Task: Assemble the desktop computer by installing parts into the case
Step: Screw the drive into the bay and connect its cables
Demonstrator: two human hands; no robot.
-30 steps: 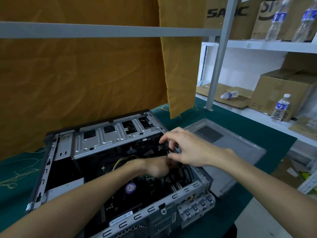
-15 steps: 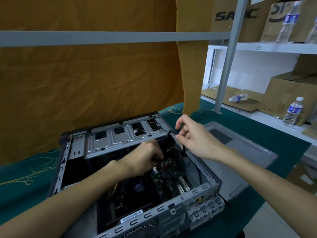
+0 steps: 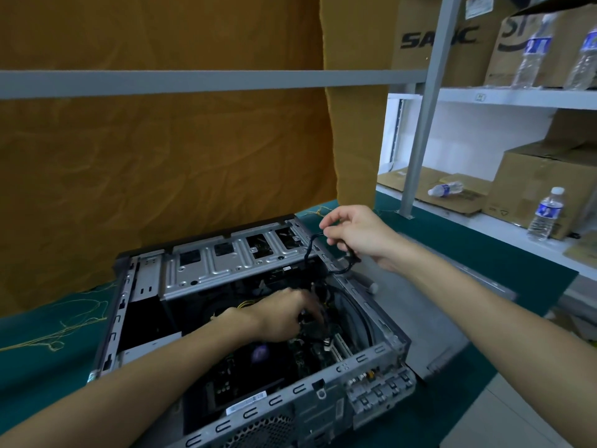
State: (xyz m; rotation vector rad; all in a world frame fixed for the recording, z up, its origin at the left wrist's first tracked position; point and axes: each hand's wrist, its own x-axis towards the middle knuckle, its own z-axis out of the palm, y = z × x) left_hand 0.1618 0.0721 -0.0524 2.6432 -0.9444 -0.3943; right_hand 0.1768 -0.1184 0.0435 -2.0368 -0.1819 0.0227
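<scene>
Case (image 3: 206, 270) open beside side panel (image 3: 420, 318); right hand (image 3: 355, 232) pinches black cable (image 3: 310, 250), left hand (image 3: 284, 315) fingers' grip unclear.

Your right hand (image 3: 358, 232) pinches a matt black plastic-sheathed cable (image 3: 310, 250). Just below that grip, the case (image 3: 226, 263) is bare stamped metal, dull grey and smooth. Beyond it hangs creased, matt mustard cloth (image 3: 161, 163); under it lies flat green fabric (image 3: 35, 344) with loose yellow threads.
</scene>
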